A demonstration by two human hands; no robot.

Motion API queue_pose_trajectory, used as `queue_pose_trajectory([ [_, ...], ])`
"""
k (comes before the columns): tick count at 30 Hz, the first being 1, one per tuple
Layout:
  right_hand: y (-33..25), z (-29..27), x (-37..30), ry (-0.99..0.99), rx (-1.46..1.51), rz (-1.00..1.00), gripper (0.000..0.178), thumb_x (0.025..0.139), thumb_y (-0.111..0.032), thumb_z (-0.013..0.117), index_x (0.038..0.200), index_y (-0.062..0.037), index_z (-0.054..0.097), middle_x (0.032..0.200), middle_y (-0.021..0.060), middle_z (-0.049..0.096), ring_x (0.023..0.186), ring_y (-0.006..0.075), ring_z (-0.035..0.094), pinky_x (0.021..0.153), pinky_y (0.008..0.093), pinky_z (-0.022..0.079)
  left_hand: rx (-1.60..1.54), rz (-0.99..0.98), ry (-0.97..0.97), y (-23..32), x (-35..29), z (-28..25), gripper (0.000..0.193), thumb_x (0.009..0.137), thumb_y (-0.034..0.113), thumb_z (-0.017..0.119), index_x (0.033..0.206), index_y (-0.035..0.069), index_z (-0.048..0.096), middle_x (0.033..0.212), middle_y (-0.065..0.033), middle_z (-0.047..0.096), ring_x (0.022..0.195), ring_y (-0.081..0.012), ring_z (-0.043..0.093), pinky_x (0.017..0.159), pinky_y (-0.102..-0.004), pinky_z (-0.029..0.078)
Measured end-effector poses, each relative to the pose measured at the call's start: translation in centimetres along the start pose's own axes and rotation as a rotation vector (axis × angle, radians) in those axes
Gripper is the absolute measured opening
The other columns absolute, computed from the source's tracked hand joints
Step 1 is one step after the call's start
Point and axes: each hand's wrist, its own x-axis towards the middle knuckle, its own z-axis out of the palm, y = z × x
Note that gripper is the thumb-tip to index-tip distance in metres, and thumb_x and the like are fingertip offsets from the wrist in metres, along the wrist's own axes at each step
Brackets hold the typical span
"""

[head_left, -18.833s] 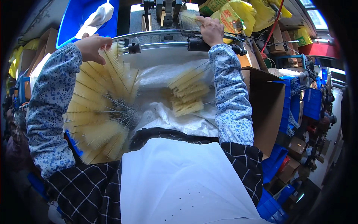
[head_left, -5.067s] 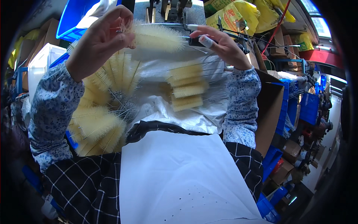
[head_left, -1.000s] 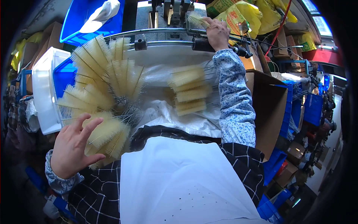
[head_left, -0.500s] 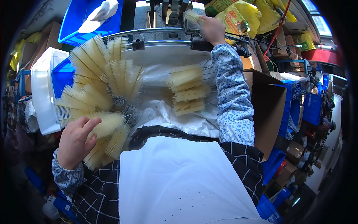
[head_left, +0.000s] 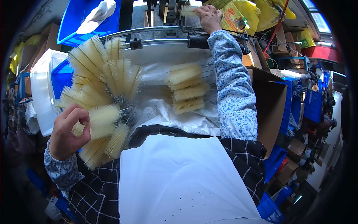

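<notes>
Head view shows our right hand (head_left: 209, 18) with fingers closed on a brush (head_left: 187, 11) at 12 o'clock, our left hand (head_left: 69, 132) curled, grip unclear, against the brush fan (head_left: 95, 95) at 9, whose crossed wire stems (head_left: 125, 105) could snag if we tug.

The left hand (head_left: 67, 131) sits low, fingers (head_left: 77, 112) curled toward the thumb (head_left: 84, 139), right arm (head_left: 234, 86) extended forward.

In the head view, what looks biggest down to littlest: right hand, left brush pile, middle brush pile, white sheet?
1. White sheet, partly cut off
2. Left brush pile
3. Middle brush pile
4. Right hand
</notes>
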Motion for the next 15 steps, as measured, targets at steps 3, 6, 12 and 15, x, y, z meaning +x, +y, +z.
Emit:
queue_pose_trajectory([
  [3,1.1,-0.4,-0.8,0.013,-0.036,0.041,0.039,0.079,-0.019,0.051,0.117,-0.0285,0.048,0.113,-0.0025,0.049,0.114,0.0194,0.035,0.094,0.0494,0.021,0.043,0.031,0.033,-0.3,-0.1,-1.0,0.025,0.054,-0.008,0.057,0.076,0.001,0.048,0.069,-0.008,0.047,0.062,-0.0217,0.051,0.057,-0.027,0.042],
  [6,1.2,-2.3,-2.5,0.094,-0.026,0.201,0.04,0.077,-0.027,0.054,0.116,-0.0237,0.05,0.112,0.0019,0.049,0.113,0.0211,0.035,0.091,0.0473,0.023,0.003,0.037,0.097,-0.5,-1.0,-2.1,0.024,0.053,-0.01,0.053,0.074,0.001,0.046,0.071,-0.0092,0.047,0.064,-0.0206,0.05,0.058,-0.0266,0.041],
  [12,2.7,-2.6,-4.6,0.034,0.162,0.39,0.045,0.073,-0.032,0.056,0.114,-0.0148,0.051,0.111,0.0064,0.053,0.107,0.0255,0.044,0.087,0.0467,0.029,-0.154,0.024,0.234,-1.8,-2.7,-3.8,0.028,0.05,-0.015,0.041,0.071,0.004,0.04,0.072,-0.0086,0.04,0.07,-0.0192,0.045,0.07,-0.0279,0.038],
  [15,2.0,-2.3,-4.2,0.072,0.271,0.386,0.041,0.073,-0.031,0.056,0.11,-0.0133,0.054,0.106,0.0067,0.056,0.098,0.0254,0.051,0.084,0.0454,0.033,-0.184,0.067,0.274,-1.9,-2.6,-3.9,0.028,0.05,-0.014,0.04,0.071,0.004,0.04,0.074,-0.0093,0.04,0.072,-0.0194,0.045,0.069,-0.0278,0.037],
])
